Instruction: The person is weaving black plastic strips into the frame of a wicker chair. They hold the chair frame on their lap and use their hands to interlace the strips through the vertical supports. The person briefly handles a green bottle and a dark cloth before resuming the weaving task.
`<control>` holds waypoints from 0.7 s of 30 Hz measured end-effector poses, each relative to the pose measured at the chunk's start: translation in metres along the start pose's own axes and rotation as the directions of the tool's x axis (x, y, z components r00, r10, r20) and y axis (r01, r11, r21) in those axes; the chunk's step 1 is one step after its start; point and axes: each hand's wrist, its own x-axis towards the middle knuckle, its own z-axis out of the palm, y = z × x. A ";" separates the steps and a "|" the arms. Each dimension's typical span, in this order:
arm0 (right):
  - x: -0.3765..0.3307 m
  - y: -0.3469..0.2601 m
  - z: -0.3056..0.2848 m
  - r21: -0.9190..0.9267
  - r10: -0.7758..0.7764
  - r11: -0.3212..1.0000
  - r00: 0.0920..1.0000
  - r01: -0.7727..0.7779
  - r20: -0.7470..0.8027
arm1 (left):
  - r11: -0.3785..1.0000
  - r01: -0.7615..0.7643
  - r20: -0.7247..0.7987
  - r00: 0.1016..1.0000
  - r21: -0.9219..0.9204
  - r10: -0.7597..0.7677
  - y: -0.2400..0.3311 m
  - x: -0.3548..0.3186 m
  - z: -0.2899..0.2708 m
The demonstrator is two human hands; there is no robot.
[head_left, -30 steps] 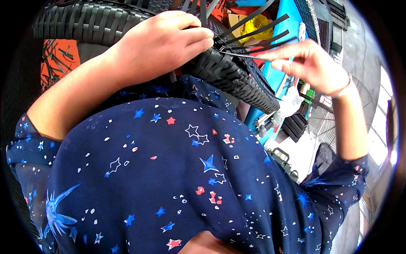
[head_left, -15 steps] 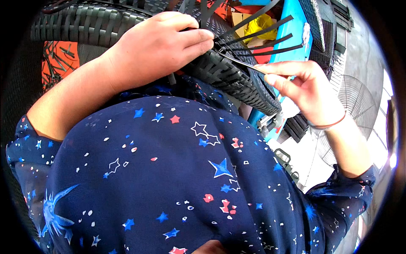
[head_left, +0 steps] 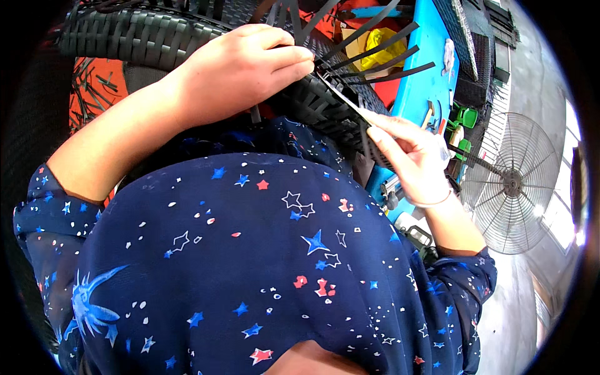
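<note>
A half-woven piece of black plastic wicker [head_left: 134, 39] lies across the top of the view, with several loose flat black strips [head_left: 387, 57] fanning out to the right. My left hand [head_left: 240, 72] rests over its woven edge, thumb and fingers pinched together where the strips meet; my palm hides part of the weave. Between the thumb and forefinger of my right hand [head_left: 412, 159] is one end of a thin, shiny flat strip [head_left: 342, 95]. It slants up and left to the weave beside my left fingertips, where its far end is hidden.
A blue table edge [head_left: 428, 56] runs behind the weave, near a yellow plastic bag [head_left: 382, 49]. Green-handled tools [head_left: 464, 116] lie farther right, before a large round floor fan [head_left: 512, 181]. Black offcuts litter an orange surface [head_left: 94, 87] at left.
My right hand has moved left and slightly down, still pinching the strip, which now slopes more steeply. My left hand stays at the weave. The view has shifted, showing more of the fan.
</note>
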 end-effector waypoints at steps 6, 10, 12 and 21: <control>0.017 -0.040 -0.040 -0.354 0.039 0.934 0.978 0.036 0.203 | 1.000 0.019 0.039 0.999 0.008 -0.019 0.001 0.001 0.000; 0.025 -0.046 -0.046 -0.287 0.084 0.958 0.965 -0.010 0.249 | 1.000 0.010 0.038 0.999 0.011 -0.010 0.002 0.002 -0.002; 0.024 -0.046 -0.048 -0.256 0.098 0.966 0.962 -0.031 0.253 | 1.000 0.007 0.035 0.999 -0.016 -0.007 0.003 0.003 -0.004; 0.024 -0.047 -0.042 -0.191 0.147 0.976 0.959 -0.101 0.242 | 1.000 0.006 -0.001 1.000 -0.021 -0.006 0.002 0.000 0.002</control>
